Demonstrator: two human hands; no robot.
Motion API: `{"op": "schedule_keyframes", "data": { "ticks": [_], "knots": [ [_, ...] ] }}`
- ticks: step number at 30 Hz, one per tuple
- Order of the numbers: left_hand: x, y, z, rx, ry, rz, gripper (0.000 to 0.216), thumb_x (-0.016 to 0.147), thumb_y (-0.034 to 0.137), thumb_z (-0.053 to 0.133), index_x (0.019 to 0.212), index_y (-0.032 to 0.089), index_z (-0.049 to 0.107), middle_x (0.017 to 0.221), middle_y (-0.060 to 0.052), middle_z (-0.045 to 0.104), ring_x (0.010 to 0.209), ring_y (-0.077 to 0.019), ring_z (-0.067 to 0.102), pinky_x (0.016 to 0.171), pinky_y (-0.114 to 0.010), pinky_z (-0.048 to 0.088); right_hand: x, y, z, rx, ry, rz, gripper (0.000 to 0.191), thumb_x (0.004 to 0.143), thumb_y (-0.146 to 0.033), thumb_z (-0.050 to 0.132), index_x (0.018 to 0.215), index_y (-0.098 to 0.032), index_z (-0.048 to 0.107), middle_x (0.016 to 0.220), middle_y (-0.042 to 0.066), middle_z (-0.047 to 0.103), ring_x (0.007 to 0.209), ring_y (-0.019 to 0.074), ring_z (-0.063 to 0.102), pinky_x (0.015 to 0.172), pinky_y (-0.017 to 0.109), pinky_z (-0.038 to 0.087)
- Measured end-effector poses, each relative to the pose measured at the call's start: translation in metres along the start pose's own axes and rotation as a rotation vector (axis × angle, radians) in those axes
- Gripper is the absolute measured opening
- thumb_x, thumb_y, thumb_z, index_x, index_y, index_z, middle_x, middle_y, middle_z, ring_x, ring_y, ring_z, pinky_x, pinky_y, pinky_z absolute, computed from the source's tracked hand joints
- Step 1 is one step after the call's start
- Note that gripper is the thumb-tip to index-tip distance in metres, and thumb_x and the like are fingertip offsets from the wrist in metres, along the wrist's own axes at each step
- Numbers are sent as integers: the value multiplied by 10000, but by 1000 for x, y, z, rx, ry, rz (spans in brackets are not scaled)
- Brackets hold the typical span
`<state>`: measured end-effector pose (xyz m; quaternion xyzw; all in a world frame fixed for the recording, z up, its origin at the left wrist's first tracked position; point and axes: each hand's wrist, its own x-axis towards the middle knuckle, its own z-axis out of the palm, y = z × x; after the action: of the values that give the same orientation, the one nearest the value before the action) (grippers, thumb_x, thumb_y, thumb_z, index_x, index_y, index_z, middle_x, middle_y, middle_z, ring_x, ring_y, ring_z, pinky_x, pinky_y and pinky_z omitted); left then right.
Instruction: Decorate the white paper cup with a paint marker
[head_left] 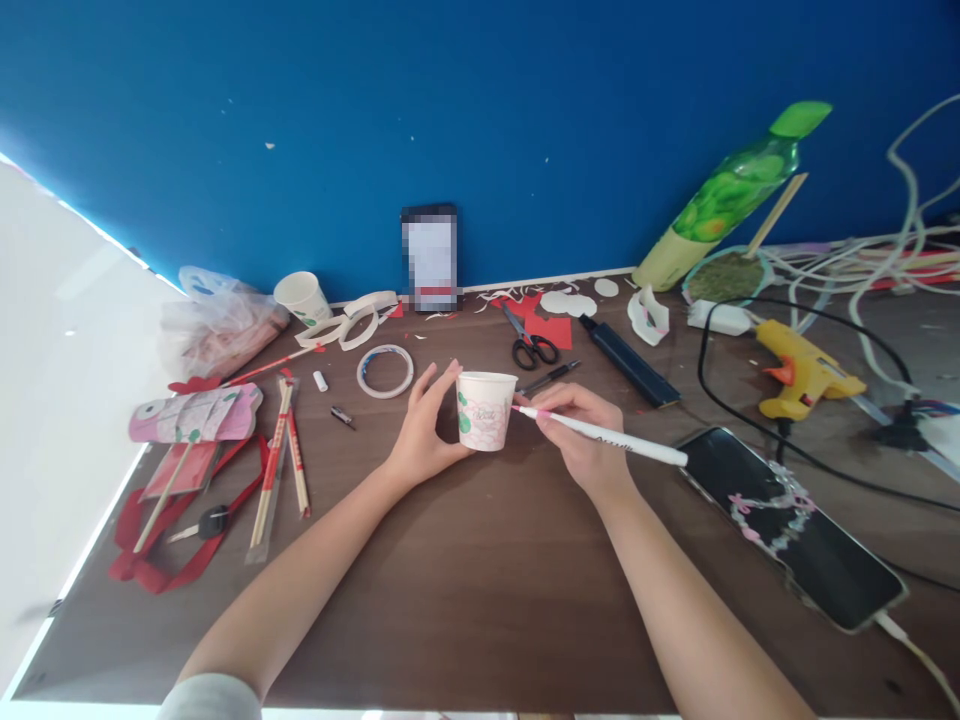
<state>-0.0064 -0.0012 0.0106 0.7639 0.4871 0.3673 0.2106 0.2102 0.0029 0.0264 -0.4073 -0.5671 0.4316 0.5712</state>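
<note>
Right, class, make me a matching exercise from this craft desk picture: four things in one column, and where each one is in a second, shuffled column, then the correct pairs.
Things:
1. paper cup
2. white marker
3. scissors
4. glue gun

Places:
A. lying on the desk to the right, beside a black cable
B. held in the right hand, its tip at the cup's side
C. steadied by the left hand at mid-desk
D. lying on the desk behind the cup, near red paper scraps

Pairs: 1-C, 2-B, 3-D, 4-A
</note>
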Motion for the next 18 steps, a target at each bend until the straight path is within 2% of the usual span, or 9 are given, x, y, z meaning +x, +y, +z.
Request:
{"op": "schedule_keyframes", "data": {
  "ticks": [4,6,9,12,15,18],
  "knots": [
    [0,2,-1,43,32,66,912,686,318,795,1438,247,284,1529,-150,370,1456,-357,273,1166,-569,265,-1,10,-1,131,41,133,228,717,-424,750,721,-216,655,759,36,709,768,222,702,744,403,590],
    [0,2,-1,60,32,73,915,708,324,777,1453,252,250,1522,-152,377,1450,-352,286,1159,-563,275,-2,11,0,173,42,147,239,709,-429,756,724,-215,650,755,31,703,762,216,695,727,395,585],
    [-1,0,0,74,25,79,945,734,321,752,1481,259,177,1511,-151,386,1449,-349,282,1152,-559,288,-4,3,2,146,32,72,223,722,-414,751,731,-212,656,746,26,678,748,203,673,745,391,582],
    [-1,-2,2,76,18,149,947,746,307,736,1484,273,144,1500,-149,392,1436,-343,309,1154,-566,278,-6,-10,9,79,4,-27,178,758,-375,726,708,-218,657,715,17,644,717,181,639,821,414,593],
    [-1,-2,2,65,15,189,918,746,317,740,1465,293,170,1464,-138,429,1417,-341,344,1156,-570,272,-8,-22,16,21,-36,-83,148,777,-337,714,697,-229,652,681,7,621,682,163,626,910,452,587],
    [-3,0,2,58,43,138,883,730,328,760,1441,288,238,1505,-154,344,1434,-360,301,1152,-565,279,-9,-27,21,-24,-59,-107,106,787,-289,701,710,-231,658,693,3,621,664,148,628,943,450,578]
  ]
}}
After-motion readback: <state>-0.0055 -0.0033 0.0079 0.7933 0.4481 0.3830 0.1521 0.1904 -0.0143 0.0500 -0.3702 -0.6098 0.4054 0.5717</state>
